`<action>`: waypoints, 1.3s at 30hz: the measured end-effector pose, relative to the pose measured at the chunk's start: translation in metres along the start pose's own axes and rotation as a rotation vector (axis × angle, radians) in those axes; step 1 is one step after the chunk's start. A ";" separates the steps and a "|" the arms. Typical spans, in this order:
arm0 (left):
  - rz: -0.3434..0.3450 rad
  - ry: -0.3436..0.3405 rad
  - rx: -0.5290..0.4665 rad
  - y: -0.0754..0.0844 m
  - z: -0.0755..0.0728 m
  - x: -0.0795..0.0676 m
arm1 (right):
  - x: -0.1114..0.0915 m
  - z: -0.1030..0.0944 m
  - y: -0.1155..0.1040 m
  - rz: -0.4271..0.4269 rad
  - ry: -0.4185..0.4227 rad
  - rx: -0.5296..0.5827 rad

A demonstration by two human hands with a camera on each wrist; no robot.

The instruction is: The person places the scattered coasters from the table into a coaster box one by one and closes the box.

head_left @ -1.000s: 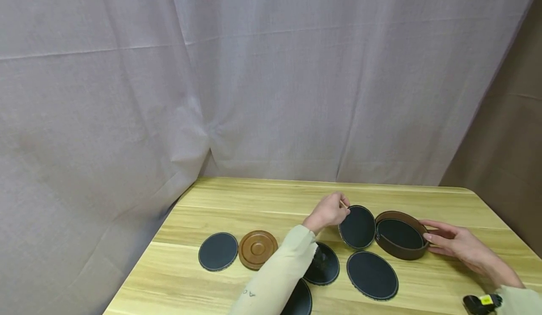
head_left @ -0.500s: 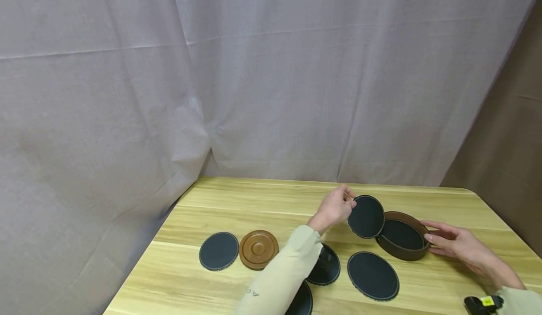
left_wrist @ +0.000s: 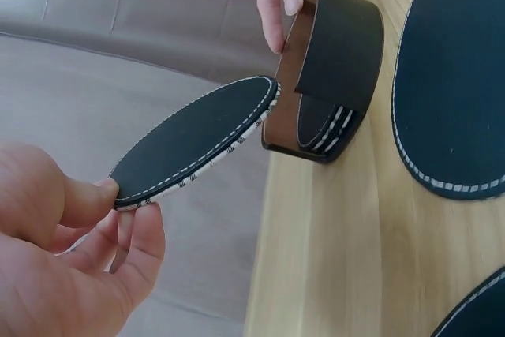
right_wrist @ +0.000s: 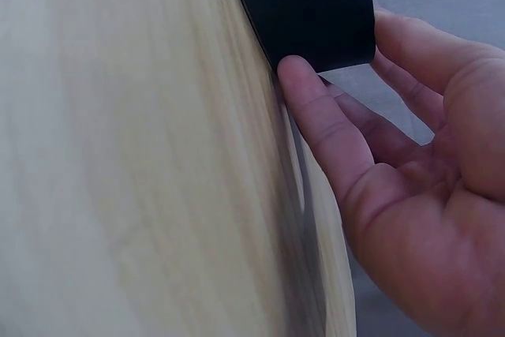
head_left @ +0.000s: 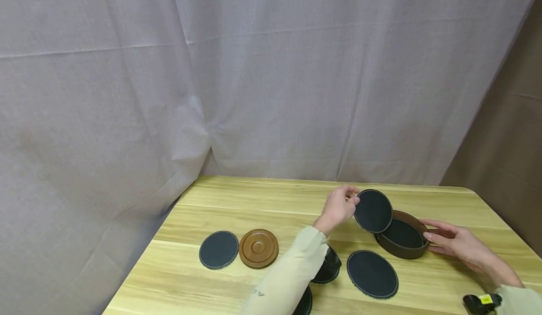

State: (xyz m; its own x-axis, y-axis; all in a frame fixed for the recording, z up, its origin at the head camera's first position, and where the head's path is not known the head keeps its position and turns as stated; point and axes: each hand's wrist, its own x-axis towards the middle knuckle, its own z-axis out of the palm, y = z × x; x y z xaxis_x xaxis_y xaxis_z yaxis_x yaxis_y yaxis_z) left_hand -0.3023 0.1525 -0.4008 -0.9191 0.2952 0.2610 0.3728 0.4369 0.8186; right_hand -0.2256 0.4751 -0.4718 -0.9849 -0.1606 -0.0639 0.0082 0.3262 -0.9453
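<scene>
My left hand [head_left: 338, 206] pinches a round black coaster [head_left: 374, 211] with pale stitching by its edge, thumb above and fingers beneath. The coaster hangs tilted, its far edge by the rim of a round brown coaster holder [head_left: 402, 253]. In the left wrist view, stitched coaster edges [left_wrist: 331, 128] show through the slot in the holder's wall. At the holder's right side, my right hand [head_left: 461, 246] grips the outer wall between thumb and fingers. The right wrist view shows a finger and thumb against the dark wall [right_wrist: 308, 5].
Black coasters lie in front at centre right [head_left: 372, 275], partly under the left sleeve [head_left: 292, 272], and at far left [head_left: 219, 250]. A brown wooden disc [head_left: 259, 249] lies beside the left one. Grey cloth [head_left: 271, 79] hangs behind the wooden table [head_left: 169, 282].
My left hand has raised the coaster and carried it rightward, from beside the holder to over its left rim. The right hand and the holder have stayed put.
</scene>
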 end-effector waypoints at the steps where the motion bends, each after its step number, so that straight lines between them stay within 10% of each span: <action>1: 0.002 0.002 -0.007 0.000 0.001 0.000 | 0.000 0.000 0.000 0.000 0.002 0.000; 39: -0.254 0.086 -0.403 0.000 0.066 -0.011 | -0.001 0.003 -0.001 0.020 0.010 0.011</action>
State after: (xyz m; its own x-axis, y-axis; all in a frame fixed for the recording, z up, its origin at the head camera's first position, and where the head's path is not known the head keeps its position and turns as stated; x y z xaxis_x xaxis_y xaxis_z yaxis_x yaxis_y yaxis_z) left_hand -0.2841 0.2058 -0.4374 -0.9883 0.1425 0.0543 0.0714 0.1173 0.9905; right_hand -0.2238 0.4718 -0.4718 -0.9862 -0.1451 -0.0797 0.0296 0.3193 -0.9472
